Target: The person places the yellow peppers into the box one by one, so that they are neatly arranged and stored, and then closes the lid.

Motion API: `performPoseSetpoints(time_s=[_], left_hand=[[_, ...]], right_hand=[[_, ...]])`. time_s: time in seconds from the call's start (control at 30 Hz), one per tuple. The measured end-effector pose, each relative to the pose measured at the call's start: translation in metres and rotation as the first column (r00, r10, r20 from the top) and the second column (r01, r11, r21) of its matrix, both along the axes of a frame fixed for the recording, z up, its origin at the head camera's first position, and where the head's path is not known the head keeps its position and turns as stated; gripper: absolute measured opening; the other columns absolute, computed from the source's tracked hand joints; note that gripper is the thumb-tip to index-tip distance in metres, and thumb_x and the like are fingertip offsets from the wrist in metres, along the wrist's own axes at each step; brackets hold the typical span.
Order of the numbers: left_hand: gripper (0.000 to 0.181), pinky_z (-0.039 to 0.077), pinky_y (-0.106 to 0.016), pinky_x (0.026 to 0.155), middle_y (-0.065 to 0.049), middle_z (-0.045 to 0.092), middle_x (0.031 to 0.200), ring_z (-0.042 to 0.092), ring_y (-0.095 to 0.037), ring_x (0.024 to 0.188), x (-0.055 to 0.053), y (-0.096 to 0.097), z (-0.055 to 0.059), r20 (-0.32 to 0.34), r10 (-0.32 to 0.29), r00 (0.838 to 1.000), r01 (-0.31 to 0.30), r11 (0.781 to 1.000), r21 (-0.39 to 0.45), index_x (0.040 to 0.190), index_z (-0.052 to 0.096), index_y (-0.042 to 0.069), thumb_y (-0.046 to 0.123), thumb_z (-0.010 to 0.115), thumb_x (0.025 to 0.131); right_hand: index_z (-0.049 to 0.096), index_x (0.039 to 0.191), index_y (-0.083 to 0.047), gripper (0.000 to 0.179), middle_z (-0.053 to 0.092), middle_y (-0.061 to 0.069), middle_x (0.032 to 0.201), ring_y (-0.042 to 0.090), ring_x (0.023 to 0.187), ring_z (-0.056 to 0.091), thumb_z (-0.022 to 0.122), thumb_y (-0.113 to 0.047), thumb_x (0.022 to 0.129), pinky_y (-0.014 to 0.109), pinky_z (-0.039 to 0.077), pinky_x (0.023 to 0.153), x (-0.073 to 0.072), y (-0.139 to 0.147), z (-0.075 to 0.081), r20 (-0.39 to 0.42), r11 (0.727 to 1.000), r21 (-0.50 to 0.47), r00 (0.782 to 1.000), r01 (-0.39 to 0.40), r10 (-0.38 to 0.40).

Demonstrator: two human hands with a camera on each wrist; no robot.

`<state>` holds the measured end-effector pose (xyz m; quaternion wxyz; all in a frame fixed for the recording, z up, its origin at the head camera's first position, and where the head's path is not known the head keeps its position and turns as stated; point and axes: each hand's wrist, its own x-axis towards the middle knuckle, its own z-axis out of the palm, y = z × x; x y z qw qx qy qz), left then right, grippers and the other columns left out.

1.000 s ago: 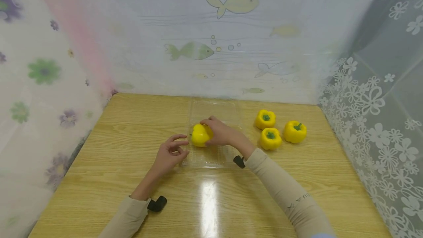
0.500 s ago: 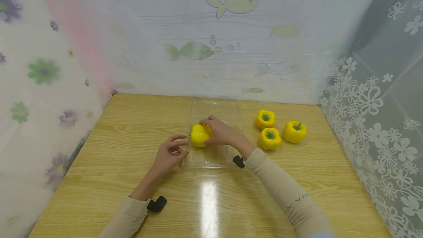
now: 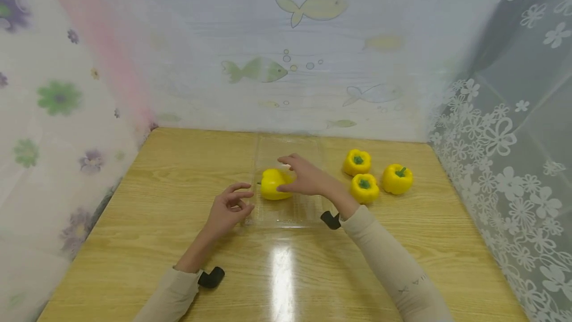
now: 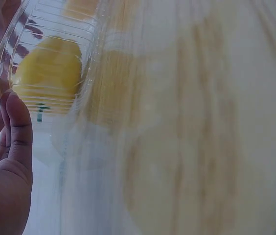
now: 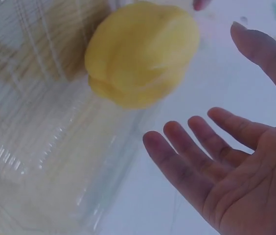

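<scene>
A yellow bell pepper (image 3: 273, 185) lies on its side in the near half of a clear plastic clamshell box (image 3: 286, 223), its stem pointing left. My right hand (image 3: 308, 178) is spread just right of the pepper; in the right wrist view, a gap shows between the fingers (image 5: 177, 161) and the pepper (image 5: 143, 54). At the box's left edge, my left hand (image 3: 228, 207) pinches the rim. The left wrist view shows its thumb (image 4: 19, 127) against the box (image 4: 86, 73), with the pepper (image 4: 50, 68) visible through the wall.
Three more yellow bell peppers stand upright right of the box: a back one (image 3: 357, 162), a front one (image 3: 364, 188) and a right one (image 3: 397, 179). The box's other half (image 3: 290, 145) lies open toward the back of the wooden table (image 3: 178, 173). Patterned curtains enclose three sides.
My right hand has let go of the pepper and drawn back a little to the right, its fingers spreading. The left hand keeps its place at the box's edge.
</scene>
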<state>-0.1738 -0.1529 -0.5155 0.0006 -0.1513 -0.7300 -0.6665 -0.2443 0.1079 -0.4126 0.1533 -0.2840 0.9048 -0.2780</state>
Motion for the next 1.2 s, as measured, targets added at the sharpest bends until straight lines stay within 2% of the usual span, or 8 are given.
performPoseSetpoints(time_s=[0.17,0.27,0.37,0.57,0.83,1.0,1.1,1.2], left_hand=[[0.029,0.055,-0.019,0.067,-0.024,0.052,0.142,0.063,-0.006,0.077,0.001,-0.001,0.0,0.008,0.01,1.0,-0.01,1.0,-0.002,0.116,0.067,-0.016,-0.006,0.073,0.089],[0.029,0.055,-0.018,0.067,-0.023,0.052,0.141,0.063,-0.005,0.076,0.001,-0.001,0.0,0.007,0.015,1.0,-0.015,1.0,-0.005,0.115,0.068,-0.015,-0.006,0.073,0.088],[0.029,0.056,-0.019,0.068,-0.024,0.052,0.142,0.063,-0.005,0.076,0.001,-0.001,0.0,0.007,0.014,1.0,-0.014,1.0,-0.001,0.115,0.068,-0.015,-0.006,0.073,0.088],[0.029,0.055,-0.019,0.068,-0.021,0.053,0.142,0.063,-0.007,0.077,0.002,-0.002,0.001,0.028,0.018,0.999,-0.017,1.0,-0.016,0.116,0.069,-0.014,-0.003,0.074,0.089],[0.029,0.054,-0.019,0.068,-0.022,0.052,0.143,0.062,-0.007,0.075,0.002,-0.001,0.002,0.032,0.012,0.999,-0.011,1.0,-0.009,0.116,0.069,-0.013,-0.003,0.074,0.09],[0.029,0.054,-0.019,0.067,-0.022,0.051,0.143,0.063,-0.007,0.075,0.002,0.0,0.001,0.03,0.009,1.0,-0.009,1.0,0.003,0.116,0.069,-0.014,-0.004,0.074,0.09],[0.029,0.055,-0.019,0.068,-0.024,0.051,0.143,0.063,-0.007,0.076,0.001,0.0,0.0,0.027,0.004,1.0,-0.005,1.0,0.01,0.116,0.069,-0.014,-0.004,0.073,0.09],[0.029,0.055,-0.02,0.068,-0.023,0.051,0.143,0.063,-0.007,0.076,0.001,0.0,0.001,0.024,0.009,1.0,-0.009,1.0,0.007,0.116,0.069,-0.014,-0.004,0.073,0.09]], right_hand=[[0.04,0.155,-0.008,0.073,0.044,0.015,0.152,0.039,0.132,0.051,0.072,-0.035,0.095,0.051,0.048,0.104,0.008,0.018,0.004,-0.014,0.991,-0.13,0.999,0.029,-0.031],[0.044,0.153,-0.012,0.064,0.046,0.01,0.15,0.036,0.133,0.05,0.071,-0.031,0.097,0.051,0.048,0.105,0.014,0.03,0.007,-0.017,0.965,-0.254,0.997,0.064,-0.071],[0.051,0.148,-0.014,0.053,0.047,0.007,0.148,0.031,0.132,0.049,0.069,-0.023,0.099,0.05,0.048,0.105,0.021,0.042,0.005,-0.036,0.912,-0.398,0.992,0.095,-0.119],[0.06,0.136,-0.009,0.037,0.052,0.012,0.142,0.022,0.126,0.051,0.065,-0.005,0.099,0.049,0.049,0.105,0.035,0.066,-0.013,-0.101,0.775,-0.622,0.97,0.113,-0.223],[0.067,0.122,-0.002,0.031,0.064,0.009,0.12,0.012,0.114,0.06,0.061,0.012,0.095,0.027,0.051,0.098,0.047,0.106,-0.039,-0.198,0.622,-0.776,0.896,0.105,-0.397],[0.066,0.12,0.003,0.026,0.063,0.01,0.118,0.015,0.112,0.059,0.06,0.011,0.096,0.021,0.049,0.098,0.058,0.134,-0.047,-0.131,0.563,-0.802,0.859,0.201,-0.494],[0.063,0.117,0.01,0.024,0.064,0.016,0.118,0.016,0.111,0.059,0.061,0.013,0.094,0.02,0.05,0.096,0.064,0.15,-0.052,-0.122,0.539,-0.808,0.826,0.24,-0.551],[0.066,0.115,0.008,0.026,0.066,0.013,0.115,0.017,0.109,0.06,0.065,0.015,0.09,0.021,0.051,0.095,0.067,0.162,-0.056,-0.126,0.523,-0.806,0.782,0.278,-0.61]])
